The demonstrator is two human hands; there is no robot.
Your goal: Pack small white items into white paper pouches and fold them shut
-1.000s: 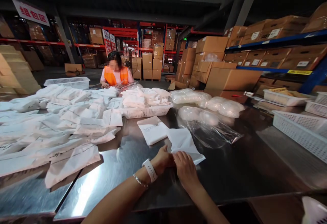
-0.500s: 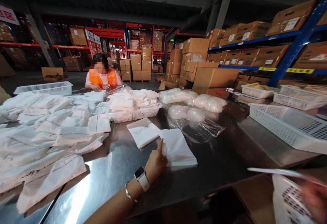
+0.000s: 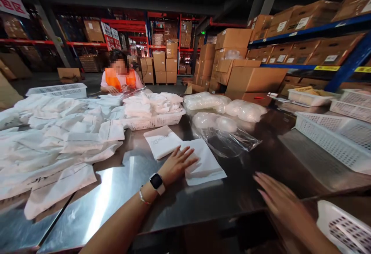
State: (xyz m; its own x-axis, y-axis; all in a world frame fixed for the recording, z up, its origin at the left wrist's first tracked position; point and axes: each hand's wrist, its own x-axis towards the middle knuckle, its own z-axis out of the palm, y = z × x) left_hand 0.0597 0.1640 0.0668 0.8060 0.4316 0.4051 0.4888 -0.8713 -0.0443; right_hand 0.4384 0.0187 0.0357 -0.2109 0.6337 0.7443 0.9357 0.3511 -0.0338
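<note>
The right hand (image 3: 279, 200) is blurred, so its fingertips are hard to make out, and its forearm runs out of the frame at the lower right. A white basket (image 3: 344, 229) in the bottom right corner is cut off by the edge. The print on the second bag (image 3: 162, 142) is too faint to read. The far end of the table (image 3: 261, 184) is hidden behind heaped stock.

The left hand (image 3: 176, 163) lies flat and fully open, fingers spread, palm down on the left part of a white bag (image 3: 204, 163); it presses the bag and grips nothing. The bag lies flat on the steel table, directly in front of the person, its upper left corner just touching or overlapping the second bag. The right hand is also open, fingers stretched forward, empty, over the table's near edge to the right of the bag and apart from it; whether it touches the table I cannot tell.

The left forearm comes in from the bottom edge, slanting up and right, with a watch (image 3: 157, 181) and a thin bracelet at the wrist.

A clear plastic bag (image 3: 232, 140) lies just beyond the white bag. A pile of white bags (image 3: 55, 138) covers the table's left side. Across the table sits a person in an orange vest (image 3: 119, 80).
</note>
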